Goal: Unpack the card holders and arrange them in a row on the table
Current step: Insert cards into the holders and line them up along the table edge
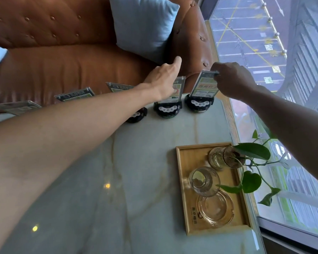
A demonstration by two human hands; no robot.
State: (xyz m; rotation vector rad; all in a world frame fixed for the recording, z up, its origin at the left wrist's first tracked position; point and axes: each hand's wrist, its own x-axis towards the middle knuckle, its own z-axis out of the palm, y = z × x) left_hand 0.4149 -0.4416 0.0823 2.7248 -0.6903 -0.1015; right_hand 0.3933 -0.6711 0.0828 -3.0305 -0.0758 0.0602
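Several card holders with black round bases and clear printed panels stand in a row along the far edge of the marble table. My right hand pinches the top of the rightmost card holder. My left hand rests against the panel of the second card holder from the right; whether its fingers grip that panel is hidden. My left forearm covers most of a third holder, whose base shows below the arm. More holders stand further left, partly hidden.
A wooden tray at the right holds a glass, a glass ashtray and a jar with a leafy plant. A brown leather sofa with a blue cushion lies beyond the table. A window runs along the right edge.
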